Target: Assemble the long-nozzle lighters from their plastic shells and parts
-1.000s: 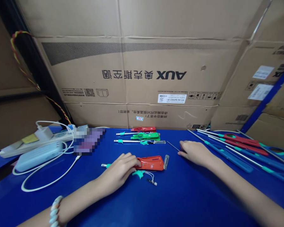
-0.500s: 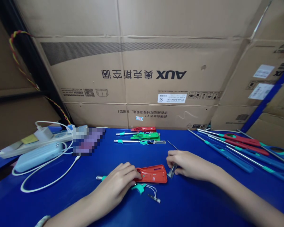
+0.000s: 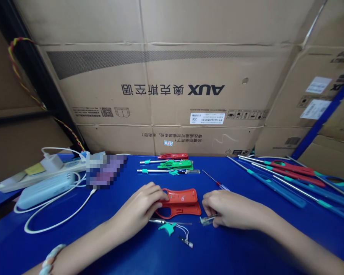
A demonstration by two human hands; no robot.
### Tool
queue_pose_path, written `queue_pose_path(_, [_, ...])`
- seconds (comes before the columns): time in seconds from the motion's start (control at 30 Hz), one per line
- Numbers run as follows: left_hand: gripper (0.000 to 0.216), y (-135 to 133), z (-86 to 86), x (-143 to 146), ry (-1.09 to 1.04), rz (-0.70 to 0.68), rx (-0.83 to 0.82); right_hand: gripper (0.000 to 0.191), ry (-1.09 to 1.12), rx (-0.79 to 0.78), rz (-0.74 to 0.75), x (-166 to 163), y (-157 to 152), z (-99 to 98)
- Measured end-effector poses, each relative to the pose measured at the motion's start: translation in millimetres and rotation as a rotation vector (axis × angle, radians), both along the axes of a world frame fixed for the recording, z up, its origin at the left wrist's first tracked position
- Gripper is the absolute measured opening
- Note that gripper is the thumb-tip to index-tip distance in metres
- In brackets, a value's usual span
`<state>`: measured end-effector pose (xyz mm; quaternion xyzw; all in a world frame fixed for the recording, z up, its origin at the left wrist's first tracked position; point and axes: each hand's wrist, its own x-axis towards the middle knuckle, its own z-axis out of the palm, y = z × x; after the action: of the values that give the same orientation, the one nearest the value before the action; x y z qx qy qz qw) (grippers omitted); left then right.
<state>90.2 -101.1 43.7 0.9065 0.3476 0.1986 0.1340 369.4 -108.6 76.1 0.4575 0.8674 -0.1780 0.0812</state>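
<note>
My left hand (image 3: 145, 202) is closed on the left end of a red lighter casing half (image 3: 186, 194). A second red casing half (image 3: 189, 210) lies right below it on the table. Just in front are a metal lighter tube (image 3: 158, 220), partly under my left hand, a green trigger (image 3: 167, 228) and a small black igniter (image 3: 185, 241) on white wires. My right hand (image 3: 226, 208) pinches a clear lighter fuel tank (image 3: 208, 220), right of the casing halves. Behind that hand lies a screwdriver (image 3: 219, 184), its handle partly hidden.
More lighter parts, including a green casing (image 3: 176, 164) and a red casing (image 3: 173, 156), lie in rows at the back. Several assembled long lighters (image 3: 278, 188) lie at right. At left are a power bank (image 3: 46, 190), a power strip (image 3: 71, 167) and a looping white cable (image 3: 40, 231).
My left hand has shifted the red casing half away from me, and the second half now shows below it. My right hand has turned the fuel tank flatter and moved slightly nearer me.
</note>
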Motion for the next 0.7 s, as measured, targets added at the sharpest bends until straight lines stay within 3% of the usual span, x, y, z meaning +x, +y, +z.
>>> queue_pose_path(0.33, [0.02, 45, -8.9, 18, 0.046, -0.021, 0.064, 0.019, -0.018, 0.056, 0.014, -5, -1, 4.1])
queue_pose_path(0.53, [0.022, 47, -11.3, 18, 0.059, -0.038, 0.08, 0.018, -0.021, 0.121, 0.062, -3, -2, 6.7])
queue_pose_path(0.63, [0.025, 43, -7.2, 16, 0.033, -0.047, 0.095, 0.007, 0.038, 0.206, 0.097, -3, -3, 6.0])
queue_pose_path(0.7, [0.026, 37, -2.6, 15, -0.001, -0.068, 0.104, 0.017, 0.087, 0.279, 0.124, -6, -3, 3.2])
